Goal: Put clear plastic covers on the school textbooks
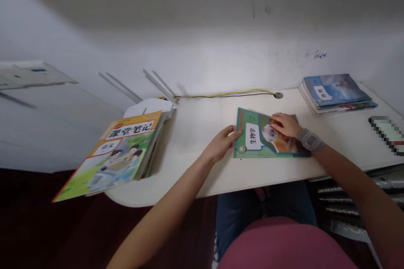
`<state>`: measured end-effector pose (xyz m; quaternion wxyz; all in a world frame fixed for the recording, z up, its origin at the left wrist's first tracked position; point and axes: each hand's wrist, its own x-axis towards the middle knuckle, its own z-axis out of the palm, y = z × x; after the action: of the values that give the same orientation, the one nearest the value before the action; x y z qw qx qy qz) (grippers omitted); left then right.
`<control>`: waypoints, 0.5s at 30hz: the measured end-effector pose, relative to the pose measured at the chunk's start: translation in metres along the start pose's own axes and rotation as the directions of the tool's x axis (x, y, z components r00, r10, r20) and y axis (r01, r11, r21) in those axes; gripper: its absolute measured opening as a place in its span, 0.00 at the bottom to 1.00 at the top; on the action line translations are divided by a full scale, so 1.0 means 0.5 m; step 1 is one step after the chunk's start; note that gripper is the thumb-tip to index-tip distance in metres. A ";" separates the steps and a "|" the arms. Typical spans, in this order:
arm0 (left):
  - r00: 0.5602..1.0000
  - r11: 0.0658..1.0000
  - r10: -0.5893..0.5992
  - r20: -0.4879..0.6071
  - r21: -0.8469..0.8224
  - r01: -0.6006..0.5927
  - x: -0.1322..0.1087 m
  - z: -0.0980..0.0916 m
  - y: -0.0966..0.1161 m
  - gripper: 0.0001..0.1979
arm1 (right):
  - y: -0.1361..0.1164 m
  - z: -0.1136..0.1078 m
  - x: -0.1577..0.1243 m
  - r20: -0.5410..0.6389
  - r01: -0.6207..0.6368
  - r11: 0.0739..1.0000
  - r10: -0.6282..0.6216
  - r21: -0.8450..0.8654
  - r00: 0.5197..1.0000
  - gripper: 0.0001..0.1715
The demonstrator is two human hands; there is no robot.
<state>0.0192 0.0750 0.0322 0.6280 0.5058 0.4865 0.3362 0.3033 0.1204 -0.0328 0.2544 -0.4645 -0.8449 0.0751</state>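
Observation:
A green biology textbook [252, 147] with a monkey on its cover lies on the white desk in front of me, turned sideways. My left hand [222, 143] grips its left edge, thumb on the cover and fingers curled at the side. Across the upper right of the cover my right hand [285, 125] rests flat, fingers stretched out and pointing left, a grey band on its wrist. Part of the picture is hidden under that hand. Whether other books lie beneath the textbook, I cannot tell.
To the left, a stack of books topped by a yellow-green notebook [126, 155] overhangs the desk edge, before a white router [148, 105] with antennas. Another book pile [337, 90] sits back right, near a blurred-out device [389, 132]. A yellow cable [221, 94] runs along the wall.

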 end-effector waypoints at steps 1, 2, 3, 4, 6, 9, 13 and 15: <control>0.999 0.998 -0.017 -0.051 -0.059 0.014 -0.001 0.005 0.000 0.16 | 0.001 0.001 0.000 -0.007 -0.008 1.000 0.008 0.005 1.000 0.20; 0.992 0.994 -0.028 -0.124 -0.110 0.014 0.000 0.009 -0.003 0.18 | 0.001 0.003 0.000 -0.013 -0.016 1.000 0.016 0.009 1.000 0.19; 0.980 0.988 -0.040 -0.194 -0.152 0.010 0.001 0.012 -0.007 0.20 | 0.000 0.005 -0.001 -0.019 -0.024 1.000 0.024 0.014 1.000 0.19; 0.970 0.982 -0.063 -0.236 -0.187 0.019 0.003 0.014 -0.012 0.21 | 0.000 0.008 -0.001 -0.024 -0.031 0.999 0.032 0.019 0.999 0.18; 0.972 0.962 -0.161 -0.170 -0.246 0.116 0.008 0.017 -0.022 0.19 | 0.000 0.012 -0.001 -0.032 -0.044 0.998 0.045 0.034 0.998 0.17; 0.961 0.930 -0.277 0.020 -0.246 0.273 0.010 0.015 -0.026 0.15 | 0.019 0.008 0.001 -0.070 -0.091 0.994 0.095 0.059 0.993 0.16; 0.983 0.961 -0.182 -0.001 -0.212 0.178 -0.003 -0.013 0.010 0.18 | 0.086 -0.018 -0.001 -0.198 -0.252 0.965 0.263 0.078 0.944 0.17; 0.991 0.973 -0.132 -0.010 -0.192 0.128 -0.005 -0.033 0.042 0.18 | 0.120 -0.028 -0.006 -0.248 -0.326 0.942 0.337 0.085 0.908 0.17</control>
<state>0.0042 0.0832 0.0530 0.6888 0.4064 0.4912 0.3451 0.3565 0.1500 -0.0436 0.3556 -0.6015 -0.7116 0.0736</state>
